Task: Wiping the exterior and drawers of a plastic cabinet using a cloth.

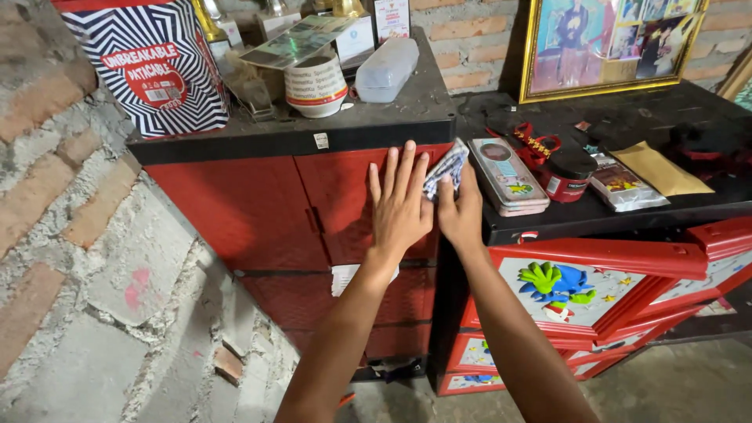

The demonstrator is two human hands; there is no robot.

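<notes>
I see my left hand point(399, 207) spread flat, fingers point(392, 168) open and straight, pressed against the glossy red door point(345, 204) of a plastic cabinet point(258, 211). My right hand point(460, 215) sits just beside it, fingers curled closed around a crumpled cloth point(445, 168) with a fine blue-and-white check; the cloth lies bunched between the two hands, up against the cabinet's right edge near its black top point(407, 106).

That top is dusty and matte. It carries a tall container point(153, 66) wrapped in a bold black-and-white striped pattern with a red patch, a round white cup point(316, 86) with red bands, and a frosted, rounded oblong plastic case point(386, 69).

To the right stands a lower red drawer unit point(595, 298) with a cartoon picture on its front and a black top point(627, 207). On it lie a flat rectangular tin pencil case point(507, 176), a small round jar with a dark lid point(565, 174), a shiny foil packet point(623, 184) and a tan paper envelope point(659, 168). A gold-framed picture point(607, 43) leans on the bare brick wall point(470, 39) behind. At my left the wall point(86, 258) is rough brick with lumpy grey mortar; the floor point(674, 384) is dull grey concrete.
</notes>
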